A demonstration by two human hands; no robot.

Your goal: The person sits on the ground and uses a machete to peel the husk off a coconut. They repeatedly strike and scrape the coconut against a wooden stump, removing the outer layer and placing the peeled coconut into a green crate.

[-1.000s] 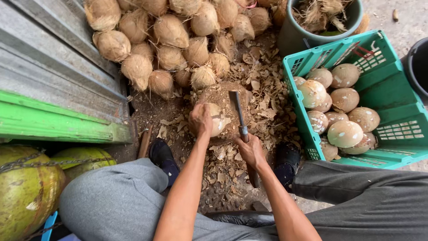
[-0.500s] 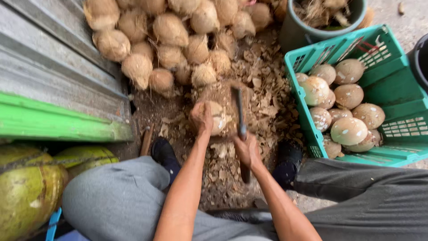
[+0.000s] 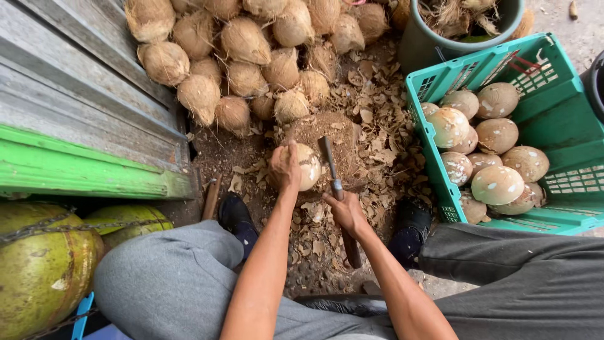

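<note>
Far left of the hands: green coconuts (image 3: pixel 44 264), cut off by the frame edge, chain across them. Above those, a grey and green board wall (image 3: pixel 75 126).

Up-left of the hands: pile of husky brown coconuts (image 3: pixel 239 56), top row cropped out.

Left hand (image 3: pixel 285 169) clamped over a peeled coconut (image 3: pixel 307 166), holding it on a chopping block (image 3: pixel 327 135). Palm hides the coconut's left side; the block is mostly buried in husk chips (image 3: pixel 377 126).

Right hand (image 3: pixel 345 211) just beside it, fist closed on a knife (image 3: pixel 331 165). Blade points up past the coconut's right edge; can't tell if it touches. Handle end sticks out below the fist, dark, hard to make out.

Below the hands: black shoes (image 3: pixel 238 215), grey trousers.

Right of the hands: green crate (image 3: pixel 566 119) of peeled coconuts (image 3: pixel 497 182), partly cropped. Above it a grey bucket (image 3: pixel 421 38) of husk fibre, top cut off.
</note>
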